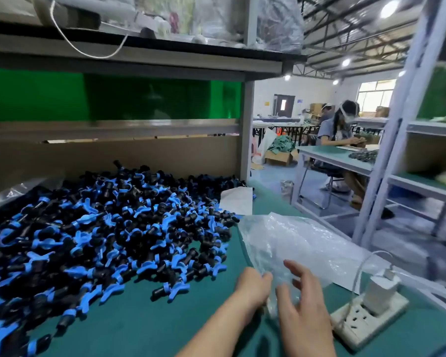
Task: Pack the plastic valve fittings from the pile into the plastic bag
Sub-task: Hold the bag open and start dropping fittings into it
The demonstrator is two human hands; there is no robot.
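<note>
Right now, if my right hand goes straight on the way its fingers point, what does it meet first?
The right hand would meet the clear plastic bag first. It may already be touching the bag, as depth is unclear.

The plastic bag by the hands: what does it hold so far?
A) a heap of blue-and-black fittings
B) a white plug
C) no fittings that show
C: the clear plastic bag shows only crumpled film, while the fittings lie in the pile to its left.

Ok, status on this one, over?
Hands: left hand pinches plastic bag edge, right hand open against it. No fittings inside; pile sits left; power strip near right hand.
</note>
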